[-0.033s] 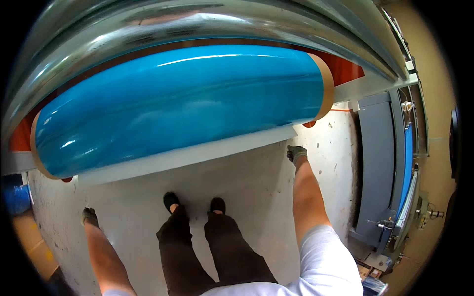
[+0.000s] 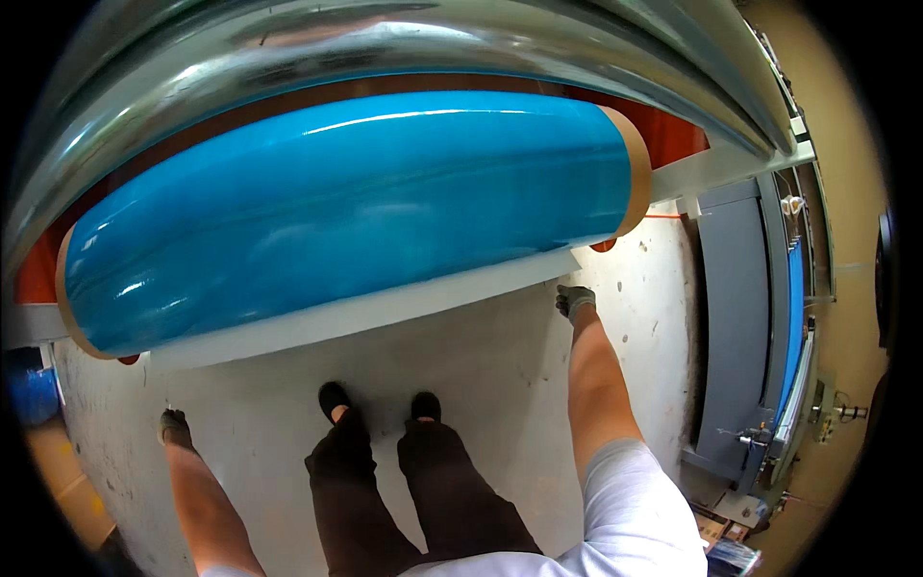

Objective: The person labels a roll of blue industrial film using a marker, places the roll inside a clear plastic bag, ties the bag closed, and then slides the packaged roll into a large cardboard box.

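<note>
A large glossy blue roll (image 2: 356, 207) with brown core ends lies across the view in front of me. Along its lower side runs a pale, translucent strip of film or sheet (image 2: 385, 313). My right hand (image 2: 577, 301), gloved and closed, is stretched out just below the strip's right end. Lower left, my left hand (image 2: 174, 427) is also gloved and closed, with a small bright tip showing above its fingers. The hands are held wide apart. Whatever they pinch is too thin or too see-through to make out.
Big shiny metal rollers (image 2: 461, 43) span the top, above the blue roll. A grey machine cabinet (image 2: 735, 327) stands at the right. My feet (image 2: 380, 402) show between my arms, over a pale, marked floor (image 2: 635, 365). A blue object (image 2: 37, 394) sits at the far left.
The view has shifted slightly, and the roll's left end sits a little lower in it. Reflections on the roll look different. Both hands stay closed in nearly the same places.
</note>
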